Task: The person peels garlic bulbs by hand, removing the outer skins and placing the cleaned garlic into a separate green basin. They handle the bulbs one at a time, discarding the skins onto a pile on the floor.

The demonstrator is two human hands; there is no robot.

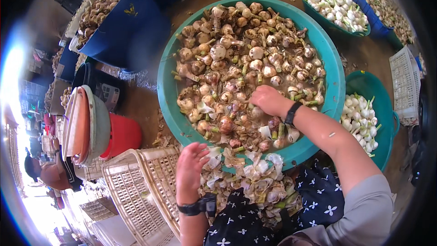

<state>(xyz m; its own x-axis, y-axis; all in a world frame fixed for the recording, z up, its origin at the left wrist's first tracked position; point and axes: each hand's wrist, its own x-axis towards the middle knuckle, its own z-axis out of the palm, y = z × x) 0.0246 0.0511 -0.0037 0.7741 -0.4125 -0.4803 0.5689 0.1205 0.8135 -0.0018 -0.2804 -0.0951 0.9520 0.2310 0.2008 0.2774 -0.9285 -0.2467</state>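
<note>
The right hand (268, 101) reaches among muddy bulbs (256, 53) in the wide teal tub (337, 82); its fingers curl downward, and I cannot tell whether they pinch one. The left hand (191, 168) hangs by the near-left rim, fingers loosely parted. Wet, dirty skins could make a bulb slip. A peel heap (268, 182) crowds the near rim, cream crates (129, 182) hem the left, and clean white bulbs (359, 123) lie right.
</note>
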